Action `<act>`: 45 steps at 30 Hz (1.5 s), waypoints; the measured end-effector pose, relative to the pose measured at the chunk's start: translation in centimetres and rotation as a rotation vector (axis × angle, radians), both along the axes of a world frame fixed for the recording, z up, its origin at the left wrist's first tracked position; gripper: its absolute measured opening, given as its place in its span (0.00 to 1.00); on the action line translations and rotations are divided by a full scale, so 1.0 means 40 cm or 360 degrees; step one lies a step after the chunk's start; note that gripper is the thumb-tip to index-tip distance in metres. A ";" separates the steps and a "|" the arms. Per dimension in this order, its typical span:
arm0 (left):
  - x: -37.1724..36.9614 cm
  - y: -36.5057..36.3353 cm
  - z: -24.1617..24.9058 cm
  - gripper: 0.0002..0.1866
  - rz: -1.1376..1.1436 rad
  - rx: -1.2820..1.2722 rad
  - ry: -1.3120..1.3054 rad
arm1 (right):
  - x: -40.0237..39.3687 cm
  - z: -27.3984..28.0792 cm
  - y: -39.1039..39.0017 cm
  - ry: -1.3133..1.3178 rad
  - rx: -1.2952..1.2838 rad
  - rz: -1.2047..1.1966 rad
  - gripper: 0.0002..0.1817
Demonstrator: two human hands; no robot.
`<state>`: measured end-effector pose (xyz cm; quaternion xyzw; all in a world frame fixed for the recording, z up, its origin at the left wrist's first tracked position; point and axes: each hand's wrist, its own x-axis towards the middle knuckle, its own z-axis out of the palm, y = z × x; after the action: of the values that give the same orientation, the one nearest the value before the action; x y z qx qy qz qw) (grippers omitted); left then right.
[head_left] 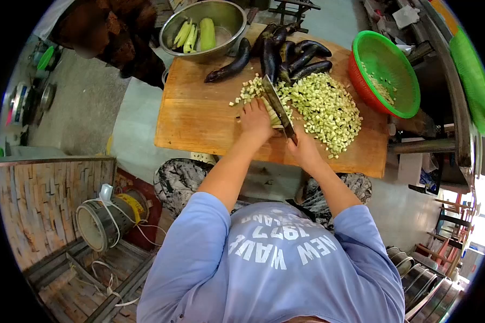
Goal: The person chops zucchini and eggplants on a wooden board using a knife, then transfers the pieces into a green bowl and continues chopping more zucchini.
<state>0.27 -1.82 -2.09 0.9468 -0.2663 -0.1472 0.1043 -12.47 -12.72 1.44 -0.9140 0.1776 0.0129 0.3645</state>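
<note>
My right hand point(305, 147) grips the handle of a kitchen knife point(275, 102), its broad blade pointing away from me over the cutting board point(194, 116). Just left of the blade, my left hand point(256, 119) holds down a bundle of pale eggplant strips point(273, 115) with its fingers bent over them. Right of the knife spreads a large heap of small pale-green eggplant cubes point(328, 110). More cubes lie loose beyond my left fingers. Several whole dark purple eggplants point(269, 56) are piled at the board's far side, one lying apart to the left.
A metal bowl point(229, 44) with green peppers point(186, 35) and a pale-green gourd-like vegetable point(207, 33) stands at the board's far left corner. At the right edge, a green colander point(385, 59) with some cubes sits in a red basket point(359, 81). A metal drum-shaped device point(97, 223) stands at lower left.
</note>
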 end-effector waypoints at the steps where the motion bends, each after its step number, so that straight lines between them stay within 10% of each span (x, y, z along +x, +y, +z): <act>1: 0.001 -0.001 0.007 0.60 -0.0008 0.0041 0.0024 | -0.005 -0.004 -0.006 -0.0008 0.0091 -0.0048 0.10; 45: -0.004 0.068 0.030 0.70 0.0061 0.0005 0.0067 | -0.013 0.078 0.036 0.0046 0.0052 0.0040 0.10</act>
<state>0.11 0.92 -0.91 0.9486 -0.2456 -0.1655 0.1112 -12.99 -11.30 4.56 -0.9098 0.1711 0.0334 0.3767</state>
